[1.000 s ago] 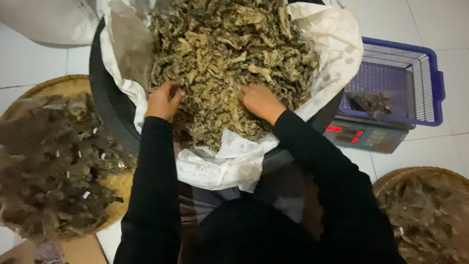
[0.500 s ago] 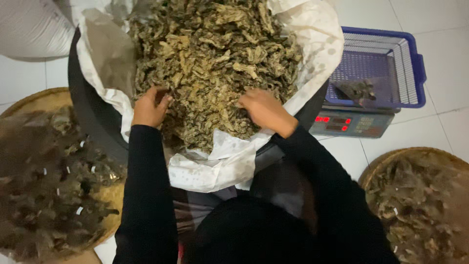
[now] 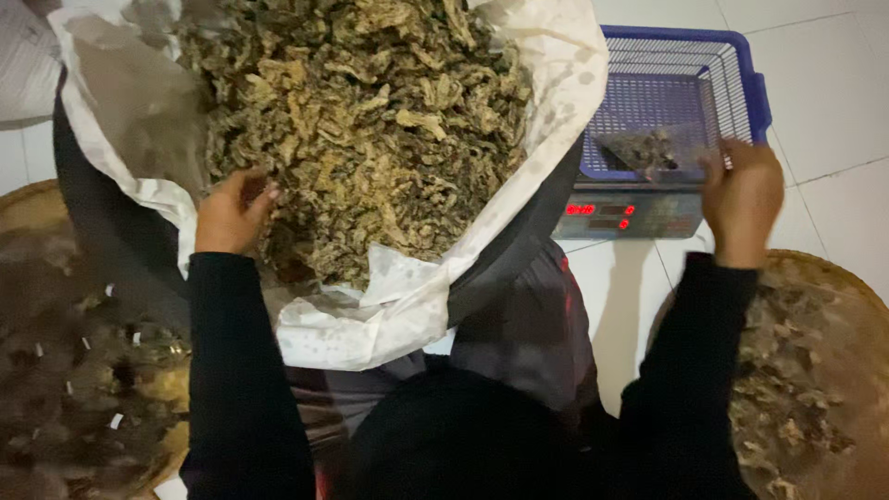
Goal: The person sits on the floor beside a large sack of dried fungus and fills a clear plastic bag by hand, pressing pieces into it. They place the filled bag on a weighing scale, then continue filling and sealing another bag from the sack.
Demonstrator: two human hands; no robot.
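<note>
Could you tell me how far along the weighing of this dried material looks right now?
Early, it seems. Done: a small heap sits in the blue basket on the scale. In hand: the right hand is at the basket, the left hand in the dried pieces. Left: the white-lined sack looks nearly full.

Rough, matt dried leaves (image 3: 370,139), crinkled white woven sack (image 3: 407,306), perforated blue plastic basket (image 3: 685,74), glossy floor tiles (image 3: 824,102)

Left hand (image 3: 231,213) curled, right hand (image 3: 743,190) perhaps half-closed.
</note>
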